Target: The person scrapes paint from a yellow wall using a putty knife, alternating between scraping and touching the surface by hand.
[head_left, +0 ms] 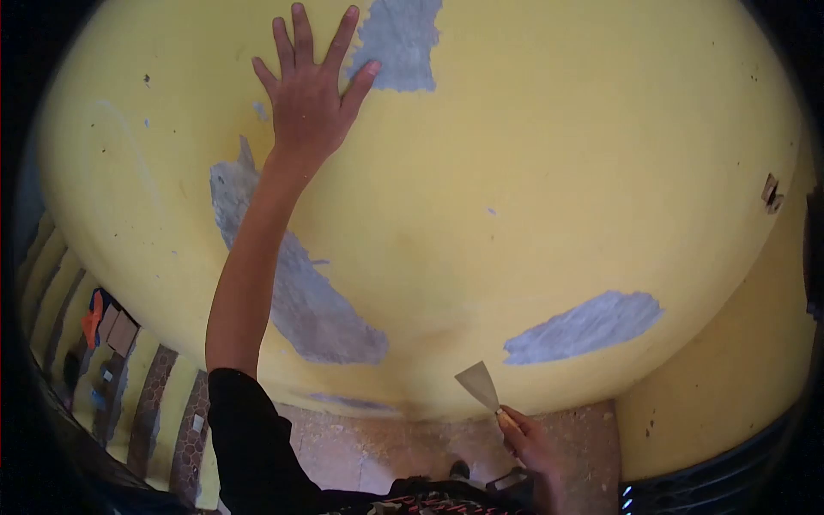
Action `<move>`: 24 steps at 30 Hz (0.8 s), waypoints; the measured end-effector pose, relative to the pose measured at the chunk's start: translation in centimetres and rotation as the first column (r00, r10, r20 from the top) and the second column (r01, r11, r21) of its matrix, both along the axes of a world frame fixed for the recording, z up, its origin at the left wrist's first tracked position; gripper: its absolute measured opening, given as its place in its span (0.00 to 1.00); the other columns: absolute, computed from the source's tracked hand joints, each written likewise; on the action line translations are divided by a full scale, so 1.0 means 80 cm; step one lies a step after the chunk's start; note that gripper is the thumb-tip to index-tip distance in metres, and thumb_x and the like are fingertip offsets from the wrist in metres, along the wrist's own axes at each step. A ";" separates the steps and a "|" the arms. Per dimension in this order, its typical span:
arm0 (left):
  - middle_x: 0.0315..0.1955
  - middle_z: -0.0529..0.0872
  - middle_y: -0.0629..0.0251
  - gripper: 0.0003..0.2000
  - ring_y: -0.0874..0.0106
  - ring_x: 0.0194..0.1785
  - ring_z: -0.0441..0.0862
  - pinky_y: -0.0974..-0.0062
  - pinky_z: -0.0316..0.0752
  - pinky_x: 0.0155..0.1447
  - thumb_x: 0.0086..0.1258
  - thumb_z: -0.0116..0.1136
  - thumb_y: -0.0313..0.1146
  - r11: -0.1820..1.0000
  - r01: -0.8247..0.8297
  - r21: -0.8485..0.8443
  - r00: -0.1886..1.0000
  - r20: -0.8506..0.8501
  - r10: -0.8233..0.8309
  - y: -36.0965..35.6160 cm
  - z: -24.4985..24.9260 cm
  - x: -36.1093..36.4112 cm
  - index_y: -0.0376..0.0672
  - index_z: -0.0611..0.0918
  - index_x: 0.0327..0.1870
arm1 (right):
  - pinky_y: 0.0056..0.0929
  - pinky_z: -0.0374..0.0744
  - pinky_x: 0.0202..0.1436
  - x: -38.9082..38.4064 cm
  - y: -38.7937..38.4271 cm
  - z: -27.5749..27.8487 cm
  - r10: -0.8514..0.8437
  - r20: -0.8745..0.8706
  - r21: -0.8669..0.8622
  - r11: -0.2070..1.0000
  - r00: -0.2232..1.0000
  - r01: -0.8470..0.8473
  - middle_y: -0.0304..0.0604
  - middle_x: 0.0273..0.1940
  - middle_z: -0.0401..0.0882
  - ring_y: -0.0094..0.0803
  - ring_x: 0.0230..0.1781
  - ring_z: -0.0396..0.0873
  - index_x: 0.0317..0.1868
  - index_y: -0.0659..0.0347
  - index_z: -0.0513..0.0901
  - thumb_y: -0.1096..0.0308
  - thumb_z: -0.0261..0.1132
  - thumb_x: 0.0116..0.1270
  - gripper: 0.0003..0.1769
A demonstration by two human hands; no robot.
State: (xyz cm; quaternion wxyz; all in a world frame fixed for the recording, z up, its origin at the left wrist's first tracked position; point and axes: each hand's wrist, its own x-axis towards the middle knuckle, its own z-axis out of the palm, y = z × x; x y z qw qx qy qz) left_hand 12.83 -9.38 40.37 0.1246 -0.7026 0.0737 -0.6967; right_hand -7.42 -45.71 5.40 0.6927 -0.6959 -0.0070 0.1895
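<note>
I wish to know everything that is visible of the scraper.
The scraper has a flat, greyish, metal-looking blade that flares toward its edge, and a tan, perhaps wooden handle, gripped and partly hidden by the right hand. It points up and leftward before the yellow wall; whether they touch is unclear.

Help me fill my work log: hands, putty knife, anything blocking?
Left hand spread against yellow wall. Right hand gripping putty knife; wall contact unclear. Left forearm covering part of one grey patch.
</note>
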 end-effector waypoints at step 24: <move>0.81 0.35 0.41 0.48 0.38 0.82 0.25 0.19 0.26 0.71 0.61 0.59 0.67 0.802 -0.569 0.181 -0.262 -0.964 0.031 0.198 -0.832 -0.239 0.53 0.61 0.81 | 0.20 0.72 0.27 0.008 0.035 -0.092 -0.207 0.101 -0.144 0.965 0.973 0.220 0.32 0.28 0.76 0.17 0.26 0.73 0.71 0.61 0.75 0.64 0.63 0.76 0.25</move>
